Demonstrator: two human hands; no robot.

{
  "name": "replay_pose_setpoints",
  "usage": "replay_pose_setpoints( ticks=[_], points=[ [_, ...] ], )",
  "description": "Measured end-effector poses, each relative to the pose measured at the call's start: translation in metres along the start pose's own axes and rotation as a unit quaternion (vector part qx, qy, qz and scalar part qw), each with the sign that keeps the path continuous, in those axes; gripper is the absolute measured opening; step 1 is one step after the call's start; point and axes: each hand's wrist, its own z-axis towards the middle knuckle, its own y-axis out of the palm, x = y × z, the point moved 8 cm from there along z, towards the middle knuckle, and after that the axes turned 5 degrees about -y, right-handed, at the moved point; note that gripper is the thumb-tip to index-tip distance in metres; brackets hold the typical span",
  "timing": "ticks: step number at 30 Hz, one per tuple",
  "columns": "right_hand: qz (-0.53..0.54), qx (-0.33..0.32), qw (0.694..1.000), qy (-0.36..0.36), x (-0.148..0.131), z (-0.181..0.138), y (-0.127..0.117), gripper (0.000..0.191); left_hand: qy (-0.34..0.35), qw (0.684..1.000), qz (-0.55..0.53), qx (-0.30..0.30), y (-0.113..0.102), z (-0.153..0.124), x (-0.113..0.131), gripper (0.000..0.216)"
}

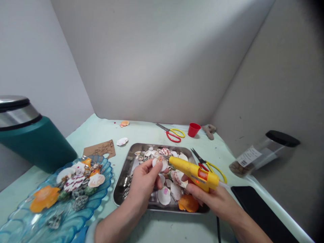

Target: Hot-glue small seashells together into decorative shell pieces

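Observation:
My left hand [143, 184] pinches a pale seashell [159, 163] over a metal tray [121, 184] that holds several shells. My right hand [215, 199] grips a yellow glue gun [194, 172], its nozzle touching the held shell. An orange shell [188, 203] lies in the tray by my right hand.
A blue glass dish [101, 192] with several shells sits at the left, beside a teal flask [32, 138]. A cardboard piece [100, 149], two loose shells, two yellow-handled scissors [174, 133] [210, 165], a red cup [193, 129], a jar lying on its side [265, 152] and a black phone [260, 212] surround the tray.

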Motion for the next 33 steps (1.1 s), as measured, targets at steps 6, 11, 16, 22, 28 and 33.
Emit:
replay_pose_setpoints(
  ticks=[6, 11, 16, 22, 28, 33],
  points=[
    [-0.010, 0.004, 1.000, 0.010, 0.002, -0.001, -0.001, 0.019, 0.000, 0.999, 0.009, -0.033, 0.006, -0.001, -0.003, 0.025],
    [-0.019, 0.000, 1.000, 0.018, 0.002, -0.001, -0.002, 0.021, 0.002, 0.999, 0.017, -0.048, 0.009, -0.002, -0.001, 0.025],
    [-0.019, -0.028, 0.999, 0.020, -0.002, -0.001, 0.002, 0.025, -0.005, 0.998, 0.026, -0.055, 0.011, -0.002, -0.001, 0.025],
    [-0.014, -0.027, 0.999, 0.015, -0.003, -0.003, 0.003, 0.024, 0.000, 0.998, 0.032, -0.056, 0.010, -0.002, -0.002, 0.024],
    [-0.022, -0.027, 0.999, 0.002, -0.004, -0.002, 0.003, 0.022, 0.000, 0.997, 0.045, -0.056, 0.012, -0.001, -0.002, 0.023],
    [-0.012, -0.015, 1.000, -0.007, -0.004, -0.002, 0.002, 0.020, -0.006, 0.998, 0.043, -0.054, 0.014, -0.002, -0.003, 0.026]
  ],
)
